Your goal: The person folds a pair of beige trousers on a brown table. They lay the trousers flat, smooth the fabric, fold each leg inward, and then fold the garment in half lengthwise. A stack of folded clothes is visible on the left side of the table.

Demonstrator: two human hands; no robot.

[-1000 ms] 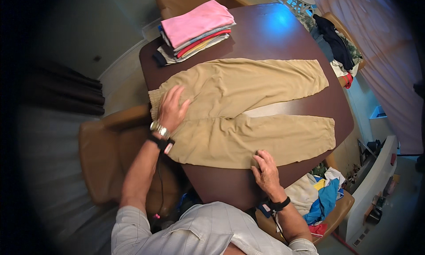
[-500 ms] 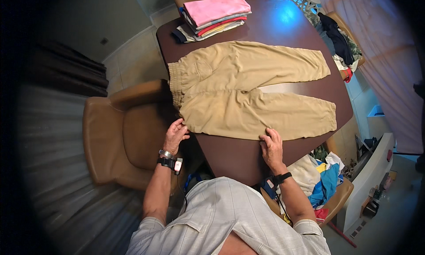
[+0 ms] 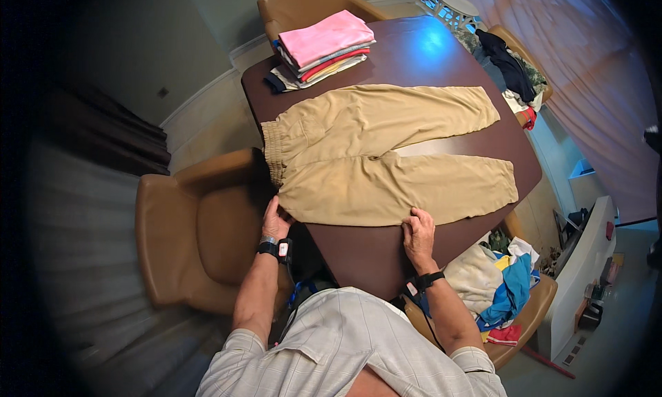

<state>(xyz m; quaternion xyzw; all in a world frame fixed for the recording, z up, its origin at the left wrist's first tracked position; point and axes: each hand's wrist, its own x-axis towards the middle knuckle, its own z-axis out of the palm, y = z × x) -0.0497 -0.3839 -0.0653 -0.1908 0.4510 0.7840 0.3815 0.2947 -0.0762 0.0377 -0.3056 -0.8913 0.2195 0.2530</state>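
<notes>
Tan trousers (image 3: 345, 183) with an elastic waistband lie flat on the dark brown table, waist to the left and legs stretching right. At the near waist corner, my left hand (image 3: 277, 223) closes on the cloth, its fingertips partly hidden by the fabric. My right hand (image 3: 419, 240) pinches the near edge of the closer leg, around its middle. Both wrists carry dark bands with small devices.
A folded clothing stack (image 3: 324, 44), pink on top, stands at the table's far left. Brown armchairs (image 3: 172, 238) surround the table (image 3: 352, 252). Loose clothes (image 3: 476, 280) heap on the chair at near right; more dark clothes (image 3: 507, 63) lie on the far-right chair.
My left hand's fingers have closed around the near waist corner. My right thumb and fingers have drawn together on the leg's edge. The whole view has shifted slightly; the trousers still lie flat.
</notes>
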